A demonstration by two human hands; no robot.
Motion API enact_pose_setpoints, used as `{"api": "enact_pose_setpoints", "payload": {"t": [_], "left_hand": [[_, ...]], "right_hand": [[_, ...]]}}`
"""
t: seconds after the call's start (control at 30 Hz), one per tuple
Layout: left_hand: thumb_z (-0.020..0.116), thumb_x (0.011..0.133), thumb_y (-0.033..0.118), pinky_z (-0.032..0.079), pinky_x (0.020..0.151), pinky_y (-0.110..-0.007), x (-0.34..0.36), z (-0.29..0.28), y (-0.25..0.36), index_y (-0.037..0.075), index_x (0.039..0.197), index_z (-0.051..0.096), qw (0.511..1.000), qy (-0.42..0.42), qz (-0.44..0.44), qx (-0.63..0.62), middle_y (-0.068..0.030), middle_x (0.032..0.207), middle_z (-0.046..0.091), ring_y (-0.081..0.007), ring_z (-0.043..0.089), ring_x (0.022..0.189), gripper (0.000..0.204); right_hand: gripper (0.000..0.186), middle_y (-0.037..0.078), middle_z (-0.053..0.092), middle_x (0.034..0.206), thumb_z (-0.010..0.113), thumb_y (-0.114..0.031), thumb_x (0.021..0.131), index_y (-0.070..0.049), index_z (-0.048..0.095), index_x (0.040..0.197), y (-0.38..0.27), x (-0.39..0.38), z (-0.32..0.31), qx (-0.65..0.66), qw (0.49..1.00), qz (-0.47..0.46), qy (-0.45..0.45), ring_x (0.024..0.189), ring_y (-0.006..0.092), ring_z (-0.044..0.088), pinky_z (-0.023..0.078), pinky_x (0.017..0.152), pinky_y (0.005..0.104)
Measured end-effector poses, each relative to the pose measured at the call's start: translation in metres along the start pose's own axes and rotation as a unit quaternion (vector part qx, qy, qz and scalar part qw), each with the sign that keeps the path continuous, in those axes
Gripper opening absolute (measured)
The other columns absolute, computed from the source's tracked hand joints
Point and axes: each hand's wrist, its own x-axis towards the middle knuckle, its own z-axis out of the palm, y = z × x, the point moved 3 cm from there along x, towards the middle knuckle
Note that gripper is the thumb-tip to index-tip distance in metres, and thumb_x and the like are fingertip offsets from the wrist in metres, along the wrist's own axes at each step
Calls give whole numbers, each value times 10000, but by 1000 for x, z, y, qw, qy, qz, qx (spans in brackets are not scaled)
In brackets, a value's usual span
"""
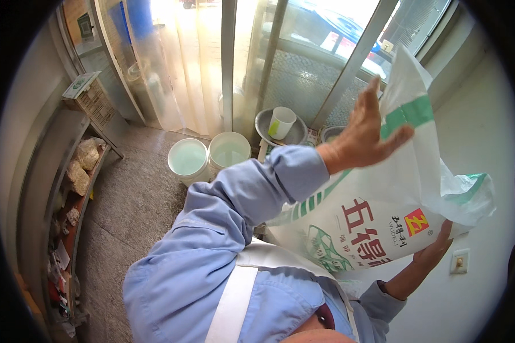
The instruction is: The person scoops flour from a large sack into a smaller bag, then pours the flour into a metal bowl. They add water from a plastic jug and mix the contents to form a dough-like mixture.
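A large white woven sack (383,188) with green bands and red printing fills the right side in front of me; its top is loose and crumpled, and its contents are hidden. My left hand (360,134) is raised at the sack's upper part, its fingers spread and nothing held in it. Lower down on the right, my right hand (429,254) grips the sack's side edge. Some of that hand's fingers are hidden behind the material.
Two white buckets (189,157) of liquid stand on the grey floor (120,223). Beyond them, a metal basin (261,123) holds a white-and-green cup (281,122). A shelf unit (68,200) with bags lines the left wall, with a crate (91,100) near it. A wall switch (459,262) is at right.
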Motion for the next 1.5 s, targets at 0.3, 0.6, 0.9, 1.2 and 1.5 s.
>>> {"api": "enact_pose_setpoints", "payload": {"t": [0.3,0.6,0.9,1.2,1.5], "left_hand": [[736,466,648,84,1039,-488,-49,18,33,-57,1321,-119,988,-151,25,22,-329,1355,24,-473,40,1277,1399],[718,358,725,102,1069,-399,-30,53,31,-128,1292,-121,966,-245,-28,-79,-370,1338,69,-457,90,1281,1517],[824,389,477,293,1001,-339,-33,78,25,-87,1294,164,966,-227,-80,-93,-261,1175,436,-359,439,1116,1254],[816,490,84,471,827,-344,-29,78,33,13,1054,497,924,-184,-143,-304,-119,982,577,-221,567,934,652],[747,562,-31,472,831,-338,-27,85,40,23,1062,526,895,-234,-160,-346,-101,986,606,-207,580,918,549]], "right_hand": [[465,134,516,1110,438,-316,887,9,389,1216,10,6,0,109,991,29,-65,980,270,547,466,828,380],[546,130,488,1158,513,-340,838,2,370,1238,29,38,13,116,977,76,-160,1030,278,519,424,880,405],[608,132,478,1170,550,-361,804,9,354,1244,82,67,38,133,952,104,-255,1036,280,514,417,885,407],[672,133,468,1182,588,-383,770,15,339,1251,117,70,22,131,943,116,-284,1042,283,509,409,890,410],[737,134,457,1194,625,-404,736,22,323,1257,132,72,12,119,947,98,-283,1048,286,505,402,896,412]]}}
